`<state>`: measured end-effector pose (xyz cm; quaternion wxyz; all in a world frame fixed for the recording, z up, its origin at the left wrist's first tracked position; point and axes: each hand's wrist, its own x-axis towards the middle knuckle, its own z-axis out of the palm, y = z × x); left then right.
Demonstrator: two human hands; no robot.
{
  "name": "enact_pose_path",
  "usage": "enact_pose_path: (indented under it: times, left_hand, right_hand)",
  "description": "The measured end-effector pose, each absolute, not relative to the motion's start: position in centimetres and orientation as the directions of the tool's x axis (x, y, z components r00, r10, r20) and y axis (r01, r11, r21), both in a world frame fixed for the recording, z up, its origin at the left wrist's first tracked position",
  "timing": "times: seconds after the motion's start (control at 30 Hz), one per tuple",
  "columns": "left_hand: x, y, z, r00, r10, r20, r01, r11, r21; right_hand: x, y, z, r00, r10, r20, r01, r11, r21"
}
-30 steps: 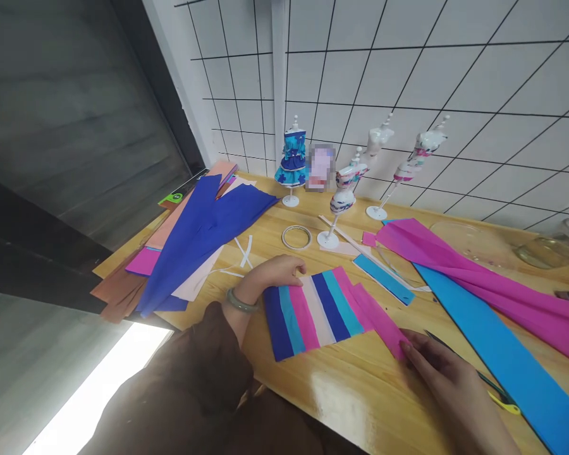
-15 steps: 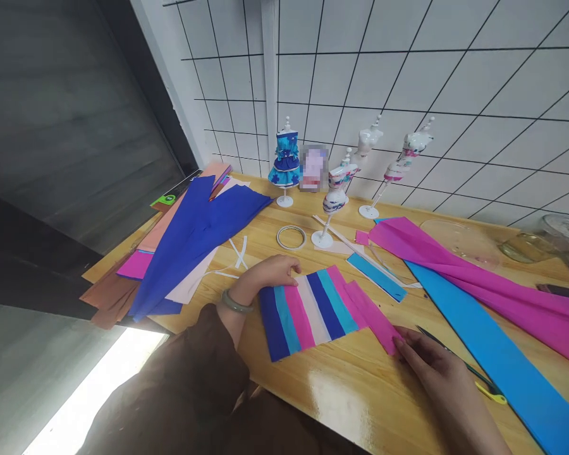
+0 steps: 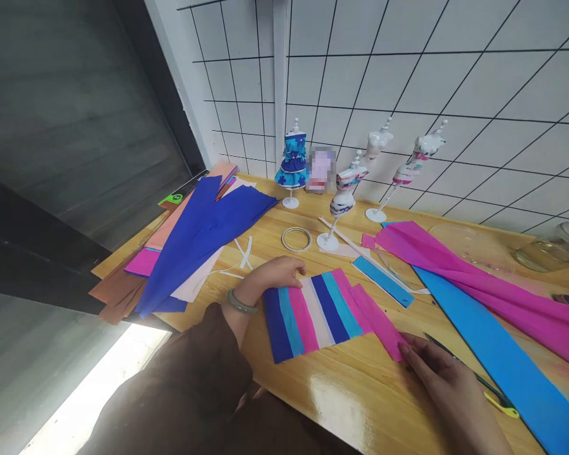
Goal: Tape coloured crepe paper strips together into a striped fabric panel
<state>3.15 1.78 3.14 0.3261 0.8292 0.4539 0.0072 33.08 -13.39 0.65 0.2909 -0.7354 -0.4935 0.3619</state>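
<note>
A striped crepe paper sheet [image 3: 323, 309] in dark blue, light blue, pink and pale bands lies on the table before me. My left hand [image 3: 282, 273] is at its far edge, fingers curled down and pinching the paper there. A bright pink strip [image 3: 377, 319] overlaps the sheet's right-hand pink band and slants toward me. Thumb and fingers of my right hand [image 3: 436, 370] pinch the near end of this strip. Beside that hand, partly hidden by it, lie scissors [image 3: 500, 403] with a yellow handle.
Behind the sheet are a tape roll [image 3: 296, 229], a blue strip [image 3: 383, 282] and small dress forms on stands [image 3: 328, 242]. Dark blue paper [image 3: 203, 234] covers a pile at left. Long pink paper [image 3: 469, 278] and blue paper [image 3: 507, 373] stretch along the right.
The whole view has shifted slightly, so things appear a little farther right. Both hands keep their places on the sheet and the pink strip, with no clear movement.
</note>
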Motion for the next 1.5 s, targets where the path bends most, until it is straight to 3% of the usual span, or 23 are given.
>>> enact_pose_path:
  times: [0.3,0.6,0.77,0.97,1.2,1.5]
  left_hand:
    - [3.1,1.8,3.0,0.592,0.764,-0.256,0.736,-0.382,0.559]
    - [3.1,1.9,2.8,0.581,0.775,-0.247,0.751,-0.393,0.531]
    - [3.1,2.0,2.6,0.588,0.773,-0.237,0.746,-0.406,0.528]
    - [3.1,1.8,2.9,0.586,0.775,-0.235,0.744,-0.4,0.535]
    - [3.2,1.8,3.3,0.579,0.771,-0.264,0.747,-0.373,0.55]
    - [3.1,1.8,3.0,0.563,0.787,-0.252,0.752,-0.361,0.552]
  right_hand:
    - [33.2,-13.5,0.3,0.215,0.935,-0.28,0.484,-0.351,-0.801]
    - [34.6,-10.0,3.4,0.261,0.956,-0.134,0.546,-0.261,-0.796]
    - [35.3,-6.3,3.0,0.159,0.982,-0.103,0.563,-0.176,-0.807]
    - [35.9,-3.8,-0.2,0.082,0.996,-0.02,0.811,-0.078,-0.58]
    - [37.3,-3.6,-1.1,0.103,0.989,0.102,0.912,-0.054,-0.406]
    - [36.8,-3.8,-1.3,0.049,0.988,0.146,0.973,-0.014,-0.229]
